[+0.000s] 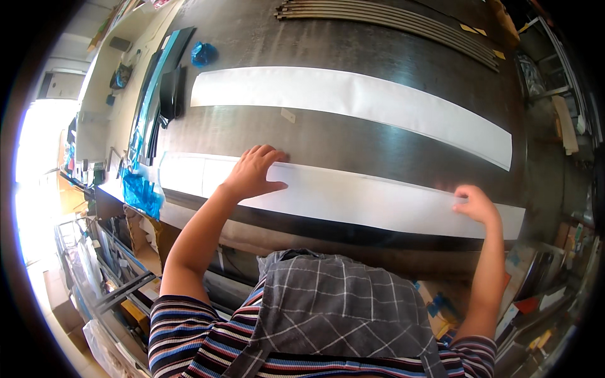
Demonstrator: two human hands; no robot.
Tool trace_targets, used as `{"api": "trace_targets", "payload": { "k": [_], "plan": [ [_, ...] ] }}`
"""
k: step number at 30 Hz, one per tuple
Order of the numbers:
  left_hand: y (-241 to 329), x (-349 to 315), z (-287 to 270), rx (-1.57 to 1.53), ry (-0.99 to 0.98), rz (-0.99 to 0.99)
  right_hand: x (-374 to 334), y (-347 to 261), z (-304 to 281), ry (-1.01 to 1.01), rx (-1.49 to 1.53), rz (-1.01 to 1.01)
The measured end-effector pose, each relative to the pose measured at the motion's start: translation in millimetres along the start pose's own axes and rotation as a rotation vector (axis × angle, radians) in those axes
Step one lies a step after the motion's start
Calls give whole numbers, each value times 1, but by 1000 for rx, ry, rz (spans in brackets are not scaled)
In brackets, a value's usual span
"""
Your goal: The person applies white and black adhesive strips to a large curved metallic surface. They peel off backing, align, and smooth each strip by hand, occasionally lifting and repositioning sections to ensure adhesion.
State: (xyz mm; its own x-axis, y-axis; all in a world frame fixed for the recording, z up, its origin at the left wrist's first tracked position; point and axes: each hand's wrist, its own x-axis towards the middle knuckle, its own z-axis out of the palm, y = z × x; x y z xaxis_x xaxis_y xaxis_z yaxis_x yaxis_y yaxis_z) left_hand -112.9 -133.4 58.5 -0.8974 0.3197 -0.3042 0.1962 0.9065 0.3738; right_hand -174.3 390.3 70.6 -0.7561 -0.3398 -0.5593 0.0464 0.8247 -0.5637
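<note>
A long white strip (353,195), sheet-like and flat, lies along the near edge of the dark table in front of me. My left hand (253,174) rests on its left part. The fingers reach over the strip's far edge, and the thumb is spread apart on the white face. Towards the right end, my right hand (477,205) is curled at the far edge with thumb and forefinger close together on the strip. Beyond it lies a second white strip (340,93), apart from the first and touched by neither hand.
A small pale tag (288,115) lies between the strips on the dark table (353,138). Several long thin bars (391,22) are stacked at the back. Crumpled blue film (203,55), dark profiles (170,94) and more blue film (142,194) are at the left.
</note>
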Motion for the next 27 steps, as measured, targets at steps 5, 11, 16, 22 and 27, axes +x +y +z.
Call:
{"api": "trace_targets", "payload": {
  "k": [5, 11, 16, 22, 27],
  "plan": [
    [-5, 9, -10, -88, -48, 7, -5, 3, -9, 46, -36, -14],
    [-10, 8, -12, -64, -132, 54, -10, 7, -8, 19, -35, -2],
    [-3, -2, -4, -74, -114, 0, -16, 14, 12, 11, -79, -12],
    [1, -15, 2, -55, -163, -54, -27, 20, 23, 40, -83, -6],
    [-14, -20, 2, -155, -213, -66, -36, 23, 19, 96, -107, -12]
  ]
}}
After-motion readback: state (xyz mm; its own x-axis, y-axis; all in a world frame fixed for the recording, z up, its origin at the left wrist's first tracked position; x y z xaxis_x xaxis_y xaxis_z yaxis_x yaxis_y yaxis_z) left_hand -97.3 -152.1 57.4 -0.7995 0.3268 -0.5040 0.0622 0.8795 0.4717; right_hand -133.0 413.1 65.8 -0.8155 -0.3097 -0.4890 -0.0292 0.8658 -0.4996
